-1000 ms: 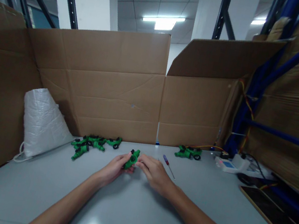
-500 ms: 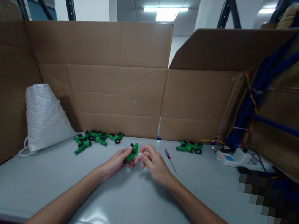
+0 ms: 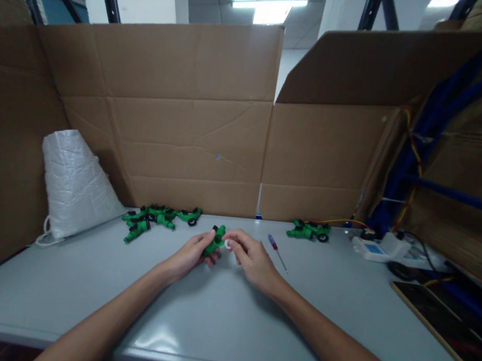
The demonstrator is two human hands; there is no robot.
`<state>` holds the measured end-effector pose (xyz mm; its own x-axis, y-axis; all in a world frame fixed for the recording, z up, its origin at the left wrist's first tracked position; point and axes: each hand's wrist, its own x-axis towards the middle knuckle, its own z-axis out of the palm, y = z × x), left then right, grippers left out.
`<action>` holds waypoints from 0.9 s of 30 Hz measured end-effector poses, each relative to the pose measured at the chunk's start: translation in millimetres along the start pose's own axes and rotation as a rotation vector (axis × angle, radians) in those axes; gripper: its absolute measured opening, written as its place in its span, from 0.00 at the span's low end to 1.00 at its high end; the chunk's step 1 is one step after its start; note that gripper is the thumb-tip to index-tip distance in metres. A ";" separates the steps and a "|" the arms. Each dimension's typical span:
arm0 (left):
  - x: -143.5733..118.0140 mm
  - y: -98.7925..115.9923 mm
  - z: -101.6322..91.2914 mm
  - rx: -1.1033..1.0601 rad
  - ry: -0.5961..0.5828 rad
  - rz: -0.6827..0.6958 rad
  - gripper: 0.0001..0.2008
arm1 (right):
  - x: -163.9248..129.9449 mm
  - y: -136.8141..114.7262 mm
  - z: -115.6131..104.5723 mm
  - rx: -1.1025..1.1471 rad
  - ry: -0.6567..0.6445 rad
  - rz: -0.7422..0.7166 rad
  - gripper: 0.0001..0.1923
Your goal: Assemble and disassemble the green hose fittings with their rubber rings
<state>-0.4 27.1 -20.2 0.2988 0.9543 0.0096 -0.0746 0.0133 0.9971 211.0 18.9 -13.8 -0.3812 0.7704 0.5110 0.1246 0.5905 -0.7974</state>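
My left hand (image 3: 191, 256) is closed around a small green plastic pipe fitting (image 3: 214, 243) with a black part at its top. Its open end faces right, toward my right hand (image 3: 257, 263). Between the thumb and fingertips of that hand is a small white ring (image 3: 227, 243), just beside the fitting's mouth. Whether the ring touches the fitting I cannot tell. Both hands are above the grey table (image 3: 196, 328). To the right of my right hand lies a screwdriver (image 3: 277, 252) with a red and blue handle.
Several green fittings (image 3: 163, 217) lie in a pile at the back left, and more green fittings (image 3: 308, 231) at the back right. A white padded bag (image 3: 76, 189) leans at the left. A power strip (image 3: 378, 249) and a dark flat panel (image 3: 447, 332) are at the right. Cardboard walls (image 3: 194, 129) enclose the table.
The view has tipped slightly downward. My hands keep nearly the same pose, with the green fitting and the white ring still held close together.
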 end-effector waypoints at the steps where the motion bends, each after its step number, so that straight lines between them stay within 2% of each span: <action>1: -0.1 0.1 0.3 0.002 -0.002 0.003 0.30 | 0.0 0.5 0.1 -0.007 0.004 -0.009 0.14; 11: -1.2 1.5 1.4 0.013 -0.018 -0.001 0.28 | 1.3 8.1 -0.2 -0.076 0.070 -0.057 0.09; 18: -0.4 -2.3 1.4 0.005 -0.029 0.018 0.27 | 0.4 -1.2 -0.6 -0.130 0.085 -0.087 0.07; 27: -4.8 2.8 5.6 0.015 -0.024 0.021 0.25 | -0.1 -7.6 -1.7 -0.267 0.092 -0.179 0.07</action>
<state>3.3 20.9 -17.0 0.3197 0.9470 0.0326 -0.0668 -0.0118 0.9977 211.6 14.8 -7.3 -0.3360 0.6604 0.6716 0.3038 0.7509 -0.5864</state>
